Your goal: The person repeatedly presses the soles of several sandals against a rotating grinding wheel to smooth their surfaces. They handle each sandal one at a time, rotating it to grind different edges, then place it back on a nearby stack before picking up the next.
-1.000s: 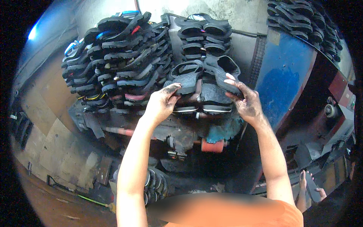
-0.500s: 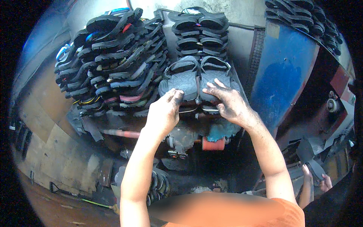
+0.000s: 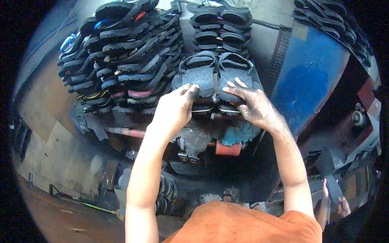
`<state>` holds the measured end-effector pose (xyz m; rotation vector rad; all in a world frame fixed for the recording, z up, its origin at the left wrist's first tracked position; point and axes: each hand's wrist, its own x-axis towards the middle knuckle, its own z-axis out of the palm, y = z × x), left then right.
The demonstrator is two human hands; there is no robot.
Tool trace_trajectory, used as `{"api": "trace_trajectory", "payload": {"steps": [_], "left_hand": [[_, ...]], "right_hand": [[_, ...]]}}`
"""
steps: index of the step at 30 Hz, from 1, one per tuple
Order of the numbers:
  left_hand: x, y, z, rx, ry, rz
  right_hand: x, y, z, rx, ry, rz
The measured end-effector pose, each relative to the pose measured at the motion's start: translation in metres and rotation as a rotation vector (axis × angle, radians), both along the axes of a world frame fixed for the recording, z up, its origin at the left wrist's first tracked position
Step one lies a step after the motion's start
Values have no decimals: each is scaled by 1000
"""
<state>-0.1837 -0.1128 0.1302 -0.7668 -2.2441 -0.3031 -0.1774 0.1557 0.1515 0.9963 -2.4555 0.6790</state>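
Note:
A pair of black sandals lies side by side on top of a short stack, straps up. My left hand rests with its fingertips on the near end of the left sandal's sole. My right hand presses flat, fingers spread, on the near end of the right sandal. Both hands are smeared with black grime. Under the stack sits a dirty machine with a red roller and a teal rag.
A big heap of black sandals fills the left, another stack stands behind the pair, more at top right. A blue metal panel rises at the right. Another person's hand holds a dark sheet at lower right.
Both hands slid from the sides of the sandal pair onto its near end, and the pair now lies flat and settled on the stack.

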Motion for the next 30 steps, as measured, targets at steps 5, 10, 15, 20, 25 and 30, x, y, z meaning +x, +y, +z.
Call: {"api": "trace_trajectory", "payload": {"steps": [5, 10, 15, 20, 25, 30], "left_hand": [[25, 6, 12, 133, 202, -47], [147, 7, -13, 603, -937, -861], [209, 32, -35, 435, -892, -1802], [223, -7, -53, 896, -586, -1377], [255, -33, -72, 1001, -457, -1001], [281, -55, -123, 817, -968, -1159]], "right_hand": [[5, 4, 4, -79, 17, 132], [28, 13, -12, -171, 240, -8], [43, 37, -19, -97, 331, -23], [64, 44, -17, -26, 259, -30], [109, 41, -15, 268, 185, 101], [123, 24, -77, -88, -254, 65]]}}
